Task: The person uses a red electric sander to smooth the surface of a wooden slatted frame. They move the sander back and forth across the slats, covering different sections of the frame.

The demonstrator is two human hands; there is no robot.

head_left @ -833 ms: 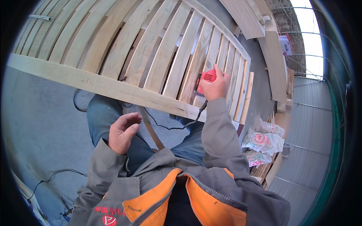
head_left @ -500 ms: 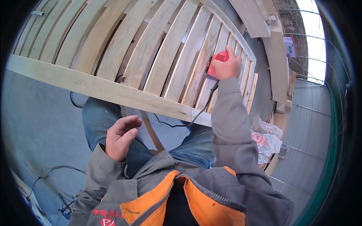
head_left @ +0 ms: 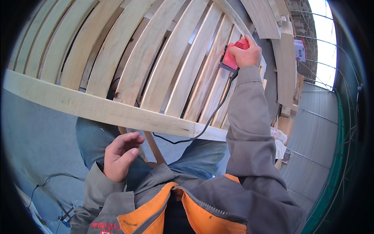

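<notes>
My right hand (head_left: 249,54) is closed round a red electric sander (head_left: 230,58), whose base rests on the slats near the right end of a wooden slatted frame (head_left: 97,106). From the sander a black cord (head_left: 212,119) runs down over the frame's near rail and below it. Pale wooden slats (head_left: 163,82) span the frame side by side with gaps between them. My left hand (head_left: 120,156) hangs above my left thigh, just short of the near rail. Its fingers are loosely curled and apart, with nothing in them.
Wooden boards (head_left: 286,66) lie stacked beyond the frame's right end, with a small box (head_left: 299,50) beside them. White printed bags (head_left: 279,140) sit at the right behind my sleeve. Another black cable (head_left: 50,177) trails over the grey floor (head_left: 43,136) at the left.
My right hand has slid the sander a little right and farther away along the slats. The view has shifted slightly; my left hand keeps about the same pose.
</notes>
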